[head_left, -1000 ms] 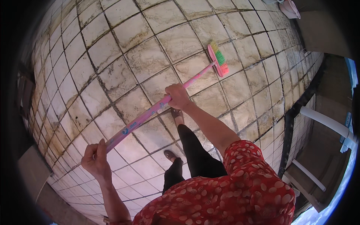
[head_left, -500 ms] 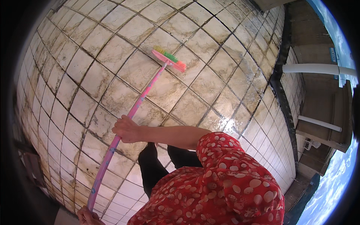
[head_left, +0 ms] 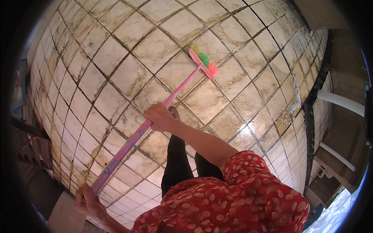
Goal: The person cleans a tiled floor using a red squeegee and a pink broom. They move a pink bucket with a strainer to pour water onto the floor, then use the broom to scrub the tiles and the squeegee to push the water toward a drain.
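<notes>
Gripping a pink broom (head_left: 136,136) two-handed: with the right hand (head_left: 159,116) wrapped around the handle (head_left: 123,151) partway along, with the left hand (head_left: 88,201) curled narrow around its near end, toward the floor's near left corner. Reaching from there diagonally across the tiled floor (head_left: 167,46), out to a pink head (head_left: 200,63) with yellow, green and reddish bristles (head_left: 204,59), well apart from the dark strip (head_left: 309,128) toward the floor's right edge.

For good strokes, steer from the near end with the left hand; push and press with the right, being nearer the head and so better placed to load the bristles. Set the head level, with every colour of tuft bearing evenly on the tile; from above, cannot tell how firmly pressed now. Use short, overlapping passes, and follow the dark joints (head_left: 268,27) as well as the browned tile faces. Bend a little from the knees rather than stretching the right arm further.

Mind the shiny wet patch (head_left: 246,130) between the head and the floor's right edge: probably slippery, so best stepped on flat and slowly. Swing clear of the brown shoe (head_left: 174,112) showing just past the right wrist, near the handle.
</notes>
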Demonstrator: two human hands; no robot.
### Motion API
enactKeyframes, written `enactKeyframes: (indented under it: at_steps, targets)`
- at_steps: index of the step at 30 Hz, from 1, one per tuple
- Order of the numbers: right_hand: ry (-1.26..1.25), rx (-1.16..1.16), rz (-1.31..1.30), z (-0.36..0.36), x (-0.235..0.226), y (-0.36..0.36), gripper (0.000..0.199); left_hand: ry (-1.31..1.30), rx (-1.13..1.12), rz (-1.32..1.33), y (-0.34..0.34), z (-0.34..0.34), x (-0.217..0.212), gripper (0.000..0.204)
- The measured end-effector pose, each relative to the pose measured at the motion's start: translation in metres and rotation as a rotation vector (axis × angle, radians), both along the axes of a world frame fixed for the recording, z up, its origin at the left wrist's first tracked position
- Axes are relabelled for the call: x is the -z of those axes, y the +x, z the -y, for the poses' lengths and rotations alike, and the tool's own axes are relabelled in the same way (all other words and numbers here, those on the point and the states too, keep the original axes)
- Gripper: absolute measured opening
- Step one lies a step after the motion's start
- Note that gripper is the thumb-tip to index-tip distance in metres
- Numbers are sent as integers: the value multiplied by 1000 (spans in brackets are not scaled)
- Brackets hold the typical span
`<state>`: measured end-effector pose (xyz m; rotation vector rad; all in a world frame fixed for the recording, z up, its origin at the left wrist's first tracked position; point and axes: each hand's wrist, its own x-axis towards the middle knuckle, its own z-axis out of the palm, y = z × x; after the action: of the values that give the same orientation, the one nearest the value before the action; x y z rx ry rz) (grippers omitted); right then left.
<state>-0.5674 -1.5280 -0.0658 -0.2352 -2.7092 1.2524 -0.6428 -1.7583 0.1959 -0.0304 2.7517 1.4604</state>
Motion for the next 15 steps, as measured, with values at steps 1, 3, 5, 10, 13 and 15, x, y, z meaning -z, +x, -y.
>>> enactKeyframes:
  at_steps: [1, 3, 5, 10, 13, 15]
  targets:
    - [87, 88, 22, -33, 30, 21, 12, 75, 97, 166, 1, -21, 41, 25]
    - [159, 145, 225, -122, 62, 80, 12, -16, 572, 156, 14, -91, 110, 17]
    - [370, 145, 405, -199, 89, 153, 11, 210, 818, 174, 37, -155, 164, 7]
    - [385, 246, 263, -202, 12, 95, 12, 158, 597, 285, -21, -157, 115, 7]
    - [213, 97, 88, -152, -13, -18, 14, 56, 193, 149, -71, -88, 52, 22]
    - [179, -83, -67, -123, -43, -96, 7, -70, -109, -67, -88, -58, -15, 24]
